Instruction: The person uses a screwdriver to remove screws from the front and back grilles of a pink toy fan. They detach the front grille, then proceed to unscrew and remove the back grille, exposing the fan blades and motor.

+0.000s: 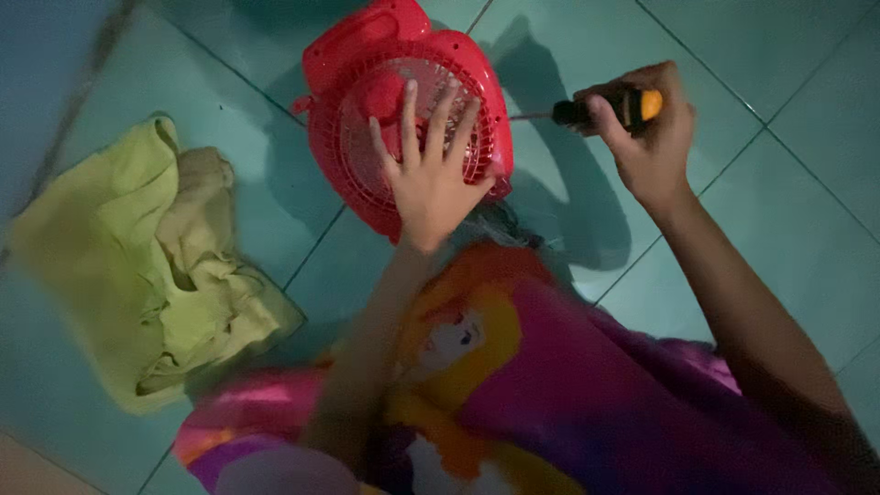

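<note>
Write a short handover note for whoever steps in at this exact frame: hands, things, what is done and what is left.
Left hand: spread flat on the grille of the red fan, pressing it to the tiled floor.
Right hand: closed around a screwdriver with a black and orange handle, shaft pointing at the fan's right edge.
Nearby: a crumpled yellow-green cloth lies on the floor to the left, apart from the fan.
Done: fan steadied, tool lined up.
Left: the grille is still on; whether the tip sits in a screw cannot be told.

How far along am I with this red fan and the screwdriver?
Done: nothing visibly removed; the red fan has its grille on. In hand: left hand flat on the grille, right hand holding the screwdriver with its tip at the fan's edge. Left: apparently all the opening up.
</note>
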